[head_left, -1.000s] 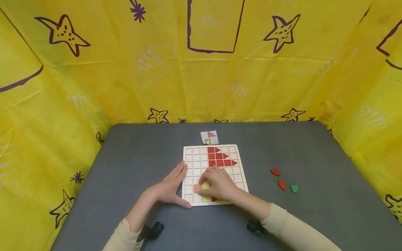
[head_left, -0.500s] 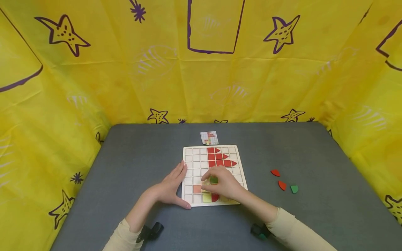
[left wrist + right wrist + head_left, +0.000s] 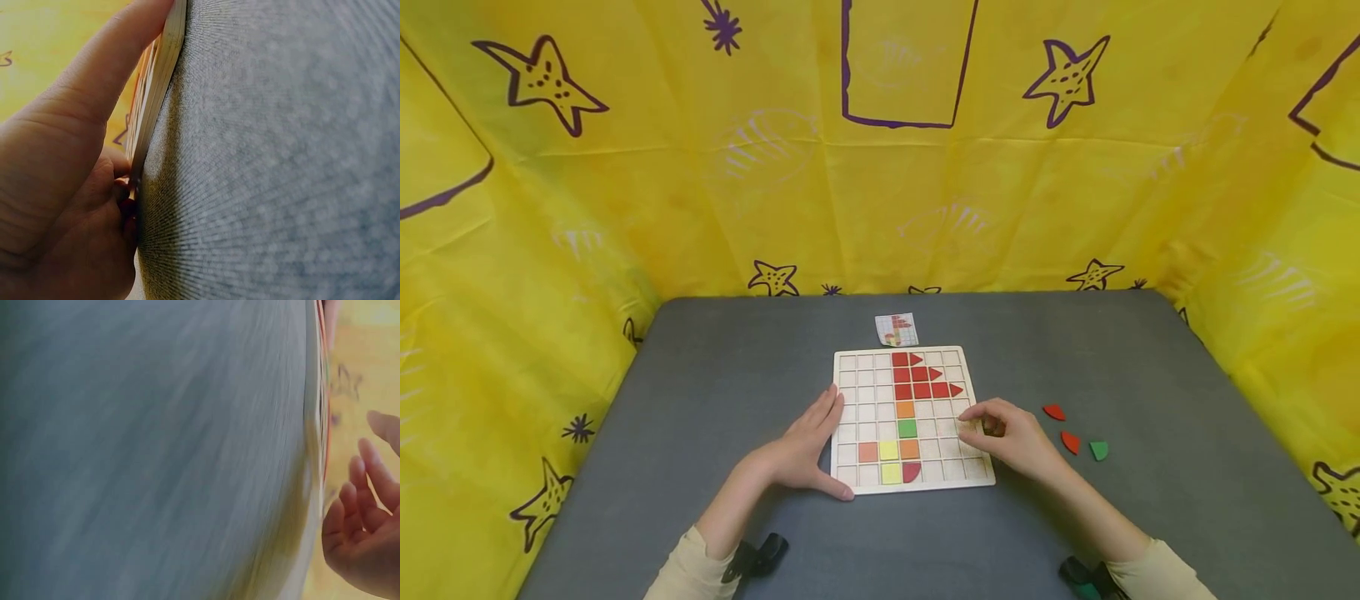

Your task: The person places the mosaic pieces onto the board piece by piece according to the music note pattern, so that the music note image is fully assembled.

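Observation:
A pale wooden grid board [image 3: 859,417] lies on the table. My left hand [image 3: 805,446] rests along its left edge, fingers straight and thumb at the near left corner; the left wrist view shows the thumb [image 3: 103,65] against the rim. Over the board's right edge hovers my right hand [image 3: 1017,437], thumb and fingers apart and nothing between them. Red squares and triangles form three rows [image 3: 922,390] at the top. Below them sit an orange square [image 3: 906,409], a green square [image 3: 907,428], another orange square [image 3: 909,449], two yellow squares [image 3: 889,450], a salmon square [image 3: 868,452] and a red rounded piece [image 3: 912,472].
Two red rounded pieces [image 3: 1070,442] and a green one [image 3: 1099,451] lie on the grey table [image 3: 737,358], right of the board. Behind the board is a small pattern card [image 3: 897,330]. Yellow cloth [image 3: 775,208] surrounds the table's back and sides.
My right hand has moved right, from the board's lower middle to its right edge, uncovering the orange, green and yellow squares. My left hand has stayed at the board's left edge.

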`<state>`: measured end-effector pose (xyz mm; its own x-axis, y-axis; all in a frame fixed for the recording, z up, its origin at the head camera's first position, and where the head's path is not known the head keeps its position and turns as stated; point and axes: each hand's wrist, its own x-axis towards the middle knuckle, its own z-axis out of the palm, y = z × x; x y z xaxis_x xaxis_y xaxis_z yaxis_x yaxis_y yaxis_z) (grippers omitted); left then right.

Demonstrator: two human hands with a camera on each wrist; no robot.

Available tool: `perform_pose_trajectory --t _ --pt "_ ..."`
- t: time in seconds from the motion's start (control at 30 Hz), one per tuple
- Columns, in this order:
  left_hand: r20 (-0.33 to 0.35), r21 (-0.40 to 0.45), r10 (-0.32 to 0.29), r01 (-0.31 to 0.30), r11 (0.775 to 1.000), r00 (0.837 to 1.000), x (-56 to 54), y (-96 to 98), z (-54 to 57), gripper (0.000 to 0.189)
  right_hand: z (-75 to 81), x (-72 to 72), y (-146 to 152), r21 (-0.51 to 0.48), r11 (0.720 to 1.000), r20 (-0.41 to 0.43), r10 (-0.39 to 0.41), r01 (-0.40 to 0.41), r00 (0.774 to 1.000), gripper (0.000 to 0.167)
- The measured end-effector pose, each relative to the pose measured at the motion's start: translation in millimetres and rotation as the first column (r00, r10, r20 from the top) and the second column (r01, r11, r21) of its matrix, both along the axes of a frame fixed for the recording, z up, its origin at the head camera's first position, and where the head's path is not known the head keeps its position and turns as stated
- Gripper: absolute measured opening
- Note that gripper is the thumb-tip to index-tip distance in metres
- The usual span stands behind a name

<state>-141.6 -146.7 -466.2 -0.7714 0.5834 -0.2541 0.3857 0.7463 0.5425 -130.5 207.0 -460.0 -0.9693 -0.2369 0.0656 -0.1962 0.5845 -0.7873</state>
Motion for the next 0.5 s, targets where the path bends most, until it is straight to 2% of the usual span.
perform_pose_trajectory --t 0.17,0.3,0.5 --pt "0.002 0.003 0.003 -0.003 1.000 1.000 0.7 -0.3 -0.4 0.134 0.0 8.9 44 0.080 0.993 -0.036 -0.084 0.087 0.996 0.025" --pt "-0.004 0.005 0.000 0.000 1.000 1.000 0.6 -0.4 -0.4 0.134 3.8 15.6 81 0.174 0.977 -0.048 -0.119 0.125 0.992 0.027" --pt "-0.001 0.004 0.000 0.000 1.000 1.000 0.4 -0.2 -0.1 0.135 12.7 27.0 129 0.271 0.952 0.035 -0.157 0.142 0.987 0.035"
